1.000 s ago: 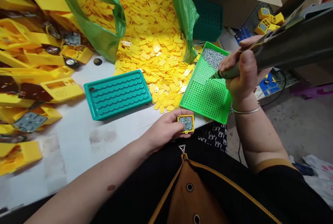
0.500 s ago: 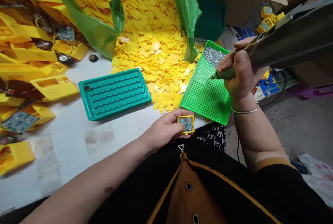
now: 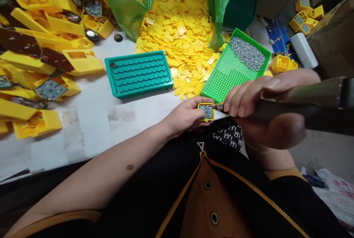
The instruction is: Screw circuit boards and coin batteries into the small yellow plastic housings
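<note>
My left hand (image 3: 184, 117) pinches a small yellow square housing (image 3: 207, 112) with a circuit board inside, held at the near edge of the white table (image 3: 91, 127). Wrapped round a green and black electric screwdriver (image 3: 298, 103), my right hand (image 3: 257, 111) has brought the tool's tip onto the right side of the housing. Just behind both hands lies a bright green perforated tray (image 3: 235, 74), with a heap of small silver screws (image 3: 247, 53) at its far end.
A teal ridged tray (image 3: 139, 74) lies left of centre. Small yellow plastic pieces (image 3: 179, 31) spill from a green bag (image 3: 127, 2). Yellow casings and circuit boards (image 3: 41, 57) pile up at the left. More yellow housings (image 3: 304, 18) and a white roll (image 3: 303, 50) sit far right.
My right hand has brought the screwdriver down from over the green tray to the yellow housing. The view has shifted, and the left hand keeps its hold.
</note>
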`<state>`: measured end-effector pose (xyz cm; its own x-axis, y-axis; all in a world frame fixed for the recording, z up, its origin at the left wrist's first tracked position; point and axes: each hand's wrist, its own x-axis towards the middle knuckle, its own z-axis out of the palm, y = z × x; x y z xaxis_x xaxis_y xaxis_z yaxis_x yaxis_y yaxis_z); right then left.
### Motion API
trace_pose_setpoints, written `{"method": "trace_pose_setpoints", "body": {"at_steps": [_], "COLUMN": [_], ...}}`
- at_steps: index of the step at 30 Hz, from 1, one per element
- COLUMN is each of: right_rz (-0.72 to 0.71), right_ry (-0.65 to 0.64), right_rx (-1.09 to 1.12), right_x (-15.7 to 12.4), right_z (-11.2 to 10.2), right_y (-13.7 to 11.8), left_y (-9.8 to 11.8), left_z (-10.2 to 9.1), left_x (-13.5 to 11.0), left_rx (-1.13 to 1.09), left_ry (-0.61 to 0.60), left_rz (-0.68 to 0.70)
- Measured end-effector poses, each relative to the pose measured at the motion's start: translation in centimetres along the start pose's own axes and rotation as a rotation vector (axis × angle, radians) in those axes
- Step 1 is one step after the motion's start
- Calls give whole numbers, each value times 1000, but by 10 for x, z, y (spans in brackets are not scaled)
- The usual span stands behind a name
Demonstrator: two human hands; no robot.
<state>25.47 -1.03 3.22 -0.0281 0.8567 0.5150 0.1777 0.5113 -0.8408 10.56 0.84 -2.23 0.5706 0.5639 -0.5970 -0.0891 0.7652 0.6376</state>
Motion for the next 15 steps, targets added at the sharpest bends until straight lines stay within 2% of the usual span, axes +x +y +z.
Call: {"method": "trace_pose_setpoints", "body": {"at_steps": [3, 8, 11, 15], "right_rz": [-80, -46, -44, 35], "right_ry": [12, 8, -3, -49], "right_rx": [64, -14, 24, -23], "right_x": [-4, -7, -4, -1], "right_z": [5, 9, 10, 9], "right_y": [4, 5, 3, 4], "left_y": [-1, -1, 1, 0], "left_z": [0, 0, 1, 0], "left_x": [0, 1, 0, 0], "left_rx": [15, 61, 96, 119], "left_ry": [-1, -8, -34, -53], "left_rz": [24, 26, 34, 41]}}
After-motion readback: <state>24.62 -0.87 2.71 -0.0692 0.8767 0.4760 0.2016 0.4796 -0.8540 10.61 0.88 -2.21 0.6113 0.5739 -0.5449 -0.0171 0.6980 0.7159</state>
